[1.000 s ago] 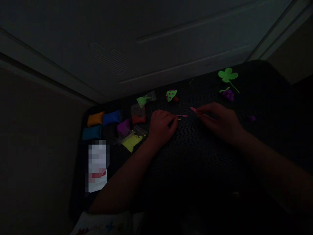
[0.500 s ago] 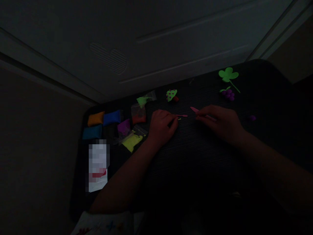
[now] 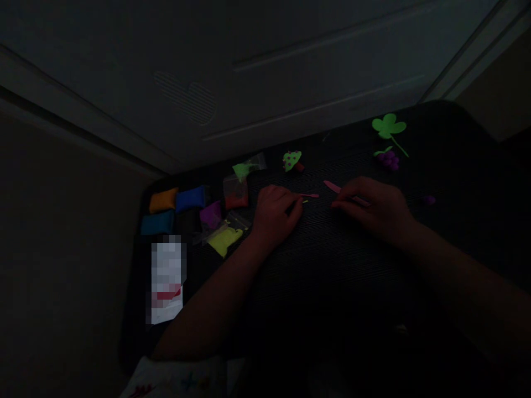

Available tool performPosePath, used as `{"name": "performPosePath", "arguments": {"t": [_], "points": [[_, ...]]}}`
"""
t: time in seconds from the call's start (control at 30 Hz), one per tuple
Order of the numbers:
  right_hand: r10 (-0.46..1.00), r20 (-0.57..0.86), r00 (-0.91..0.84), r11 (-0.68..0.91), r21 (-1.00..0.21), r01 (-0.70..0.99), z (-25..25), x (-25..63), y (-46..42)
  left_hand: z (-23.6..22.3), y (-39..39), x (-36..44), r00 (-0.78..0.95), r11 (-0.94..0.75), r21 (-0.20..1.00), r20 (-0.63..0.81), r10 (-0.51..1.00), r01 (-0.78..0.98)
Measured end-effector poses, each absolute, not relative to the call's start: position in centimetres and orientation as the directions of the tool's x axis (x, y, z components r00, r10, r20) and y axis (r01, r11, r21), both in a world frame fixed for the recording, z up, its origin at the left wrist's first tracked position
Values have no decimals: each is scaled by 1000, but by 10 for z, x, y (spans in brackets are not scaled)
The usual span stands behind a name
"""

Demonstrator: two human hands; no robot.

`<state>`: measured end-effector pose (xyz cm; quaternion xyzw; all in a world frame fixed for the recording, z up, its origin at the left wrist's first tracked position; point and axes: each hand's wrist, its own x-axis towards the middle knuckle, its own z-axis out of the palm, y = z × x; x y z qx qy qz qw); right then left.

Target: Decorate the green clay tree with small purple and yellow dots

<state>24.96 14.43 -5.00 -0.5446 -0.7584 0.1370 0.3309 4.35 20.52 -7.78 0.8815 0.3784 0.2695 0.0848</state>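
Observation:
My right hand [image 3: 371, 207] grips a pink plastic clay knife [image 3: 331, 186], whose blade points up and to the left. Its thumb and index finger are close together below the blade. To the left, my left hand [image 3: 277, 218] rests on the dark table with its fingertips pinched at a thin yellow strip of clay [image 3: 305, 202]; most of the strip is hidden by the fingers. Just beyond those fingertips lies a slim pink clay tool [image 3: 311, 195], partly covered by the hand. A green clay tree with purple dots [image 3: 292, 161] and a red-brown trunk lies behind.
Clay packets, including orange [image 3: 164, 200], blue [image 3: 191, 199], red [image 3: 236, 199] and yellow [image 3: 225, 240], crowd the table's left. A green clay clover [image 3: 389, 127], purple clay grapes [image 3: 388, 160] and a purple lump [image 3: 429, 199] lie right. A white panel [image 3: 290, 83] borders the back.
My right thumb and index finger have shifted slightly on the clay knife, showing more of its handle. My left hand stays in place; the view has moved a little.

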Motion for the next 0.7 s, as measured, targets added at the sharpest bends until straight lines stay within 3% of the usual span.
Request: {"name": "performPosePath", "arguments": {"t": [0.7], "points": [[898,392,-199,401,-548,734,-52,250,145,-76,205,44,575,-710,350,420,702,611]]}}
